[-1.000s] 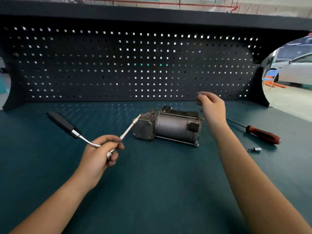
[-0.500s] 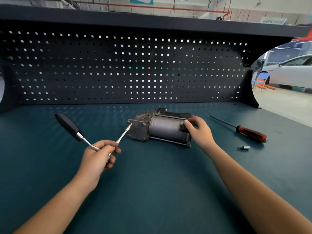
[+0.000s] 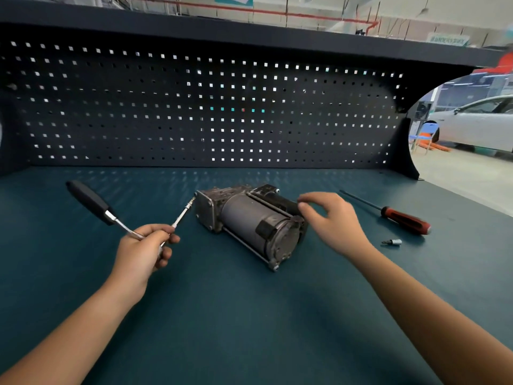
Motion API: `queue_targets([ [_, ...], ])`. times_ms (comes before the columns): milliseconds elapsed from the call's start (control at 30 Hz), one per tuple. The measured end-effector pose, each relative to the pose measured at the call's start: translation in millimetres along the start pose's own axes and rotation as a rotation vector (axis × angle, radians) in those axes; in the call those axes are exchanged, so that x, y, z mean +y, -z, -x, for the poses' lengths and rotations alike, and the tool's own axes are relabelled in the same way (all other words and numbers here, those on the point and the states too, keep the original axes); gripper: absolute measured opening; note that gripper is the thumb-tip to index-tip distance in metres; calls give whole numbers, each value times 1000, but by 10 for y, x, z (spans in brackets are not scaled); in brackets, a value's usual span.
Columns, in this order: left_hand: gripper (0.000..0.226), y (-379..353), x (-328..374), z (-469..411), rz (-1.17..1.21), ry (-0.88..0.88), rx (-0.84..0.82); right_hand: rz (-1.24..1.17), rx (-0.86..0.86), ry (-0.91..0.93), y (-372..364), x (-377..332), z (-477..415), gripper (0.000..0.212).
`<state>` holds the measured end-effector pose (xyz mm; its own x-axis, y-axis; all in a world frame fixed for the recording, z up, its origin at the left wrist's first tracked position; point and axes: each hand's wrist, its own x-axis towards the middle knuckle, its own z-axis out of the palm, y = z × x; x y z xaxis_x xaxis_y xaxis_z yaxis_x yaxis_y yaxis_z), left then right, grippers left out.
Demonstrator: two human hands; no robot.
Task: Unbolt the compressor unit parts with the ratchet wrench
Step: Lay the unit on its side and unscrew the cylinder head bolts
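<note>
A grey metal compressor unit [image 3: 249, 223] lies on its side on the teal bench top [image 3: 249, 315], its round end cap turned toward me and to the right. My left hand [image 3: 144, 254] grips the ratchet wrench [image 3: 111, 218] at its head; the black handle points up and left, and the extension bar's tip sits just off the unit's left end plate. My right hand [image 3: 333, 220] hovers beside the unit's right end with fingers loosely curled, holding nothing; whether the fingertips touch the unit is unclear.
A red-handled screwdriver [image 3: 402, 218] lies to the right of the unit, with a small loose bit [image 3: 392, 242] in front of it. A dark pegboard [image 3: 208, 112] walls off the bench's back. The bench's right edge opens onto a workshop floor with a white car.
The compressor unit has been swung round so its end cap faces me. My right hand, which gripped its right end, has come off and now hovers beside it. The left hand kept the wrench.
</note>
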<state>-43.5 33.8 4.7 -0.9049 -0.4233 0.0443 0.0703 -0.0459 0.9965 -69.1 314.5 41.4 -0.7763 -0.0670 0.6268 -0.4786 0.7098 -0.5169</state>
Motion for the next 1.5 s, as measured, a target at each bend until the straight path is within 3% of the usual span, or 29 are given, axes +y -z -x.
queue_targets([
  [67,25,24,0,-16,33,10,18,61,-145,28,-112,-18,-259,20],
  [167,25,56,-5,-40,108,55,29,218,-485,-78,-383,-11,-620,31],
  [233,24,61,-12,-60,163,93,22,289,-616,-122,-525,20,-752,36],
  [367,23,72,-28,-135,183,108,13,303,-657,-122,-603,89,-833,40],
  [467,25,62,-93,-169,-5,19,9,202,-682,-161,-600,90,-847,42],
  [533,27,44,-138,-176,-133,-57,-19,108,-579,-161,-582,82,-815,42],
  [600,27,34,-157,-177,-220,-112,-55,-100,-324,-205,-526,150,-747,37],
  [667,21,66,-180,-188,-460,-236,-59,-341,-140,-328,-440,276,-661,33],
  [733,9,152,-183,-222,-868,-395,-55,-456,-101,-432,-369,397,-546,32],
  [800,23,245,-190,-254,-1136,-440,-129,-463,-114,-461,-329,478,-413,31],
  [867,39,312,-159,-289,-1248,-370,-190,-457,-161,-487,-337,519,-291,33],
  [1000,55,432,-27,-347,-1206,-194,-289,-623,-187,-597,-384,531,-129,33],
  [1167,62,542,27,-368,-1022,-38,-414,-629,-129,-565,-422,453,-49,30],
  [1233,64,532,45,-361,-1067,-41,-431,-602,-108,-540,-423,436,-8,27],
  [1300,66,483,74,-317,-1256,-138,-385,-585,-101,-525,-423,407,46,23],
  [1367,66,376,124,-173,-1365,-331,-247,-564,-109,-532,-445,364,111,34],
  [1433,60,171,99,21,-1137,-536,-216,-534,-102,-553,-491,305,182,54],
  [1500,60,-94,32,257,-916,-646,-328,-513,-82,-540,-522,224,267,56],
])
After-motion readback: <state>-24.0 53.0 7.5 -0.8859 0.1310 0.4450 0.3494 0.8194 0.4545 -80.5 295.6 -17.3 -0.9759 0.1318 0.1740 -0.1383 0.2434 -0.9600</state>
